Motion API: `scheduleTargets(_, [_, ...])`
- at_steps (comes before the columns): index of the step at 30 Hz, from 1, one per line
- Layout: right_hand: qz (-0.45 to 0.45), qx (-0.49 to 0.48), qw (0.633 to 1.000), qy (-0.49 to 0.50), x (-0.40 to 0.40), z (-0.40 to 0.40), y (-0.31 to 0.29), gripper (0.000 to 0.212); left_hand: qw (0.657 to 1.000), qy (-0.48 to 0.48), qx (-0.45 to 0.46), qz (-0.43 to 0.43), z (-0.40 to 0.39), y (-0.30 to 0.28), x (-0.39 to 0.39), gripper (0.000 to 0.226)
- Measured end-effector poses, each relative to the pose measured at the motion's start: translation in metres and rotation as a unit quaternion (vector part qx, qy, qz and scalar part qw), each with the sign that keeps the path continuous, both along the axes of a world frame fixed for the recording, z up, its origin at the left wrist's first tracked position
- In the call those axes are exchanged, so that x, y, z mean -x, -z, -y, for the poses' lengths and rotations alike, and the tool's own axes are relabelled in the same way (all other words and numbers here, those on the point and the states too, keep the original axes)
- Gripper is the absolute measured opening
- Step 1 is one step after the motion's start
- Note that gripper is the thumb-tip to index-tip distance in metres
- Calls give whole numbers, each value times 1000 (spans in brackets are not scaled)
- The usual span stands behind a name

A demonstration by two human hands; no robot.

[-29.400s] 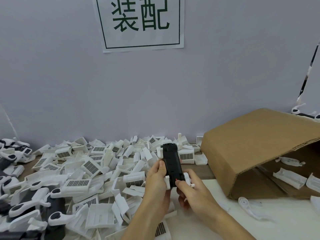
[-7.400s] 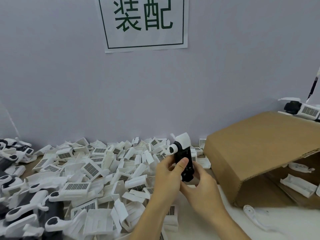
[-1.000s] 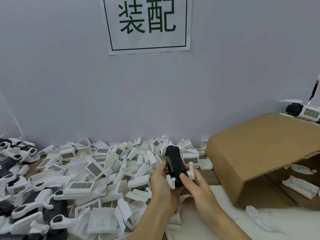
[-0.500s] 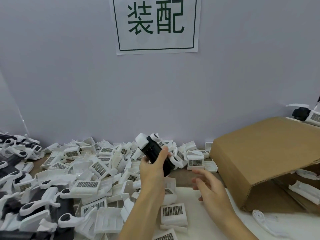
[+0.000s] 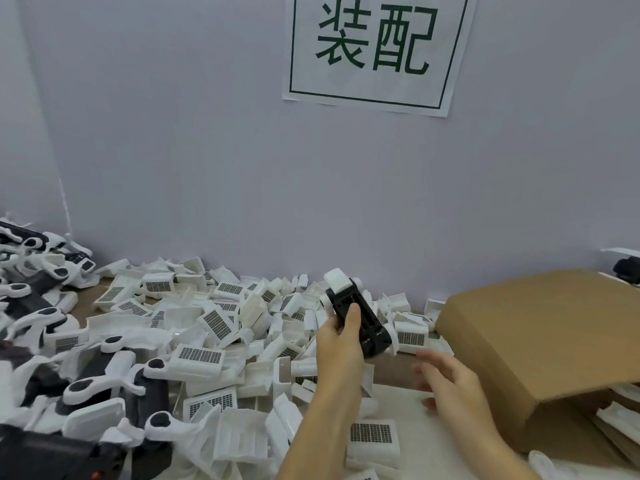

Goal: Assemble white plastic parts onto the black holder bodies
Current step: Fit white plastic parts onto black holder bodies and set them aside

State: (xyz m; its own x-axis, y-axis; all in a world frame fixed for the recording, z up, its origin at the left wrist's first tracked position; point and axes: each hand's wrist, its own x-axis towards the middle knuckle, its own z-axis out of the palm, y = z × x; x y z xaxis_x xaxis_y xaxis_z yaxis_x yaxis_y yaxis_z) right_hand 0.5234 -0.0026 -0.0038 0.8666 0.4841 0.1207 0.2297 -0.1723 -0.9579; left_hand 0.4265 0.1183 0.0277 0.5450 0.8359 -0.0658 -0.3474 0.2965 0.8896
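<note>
Up above a heap of loose white plastic parts, the left hand grips a black rectangular holder body with white pieces clipped on. Just right and lower, the right hand hangs loose-fingered, holding nothing.

Assembly workshop bench: heaped white plastic parts, wall sign.

My left hand grips the black holder, tilted, white parts clipped at both ends, above a heap of loose white parts.
</note>
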Motion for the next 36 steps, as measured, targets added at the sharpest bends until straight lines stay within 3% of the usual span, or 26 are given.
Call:
scheduleTargets(3, [14,44,998,30,-9,-21,-4,24,999,2,38,9,1,-3,2,25])
scheduleTargets(8, [79,224,963,131,-34,-56,-16,49,1000,1,10,14,4,-5,2,32])
scheduleTargets(14, [81,341,927,135,-47,-76,-8,72,1000,9,-19,8,3,-2,-3,32])
scheduleTargets(18, [75,317,934,146,-49,-78,-9,79,1000,12,-13,7,2,0,-6,30])
scheduleTargets(22, [82,264,949,151,-46,-73,-14,64,1000,17,-19,10,1,1,-6,20])
scheduleTargets(28, [133,221,953,161,-17,-49,-12,58,999,24,-25,11,2,0,-3,20])
scheduleTargets(32, [153,169,963,143,-10,-22,-16,41,1000,15,-12,-2,4,-2,0,21])
scheduleTargets(36, [82,65,987,118,-5,4,-30,34,1000,6,-4,-19,6,-4,2,26])
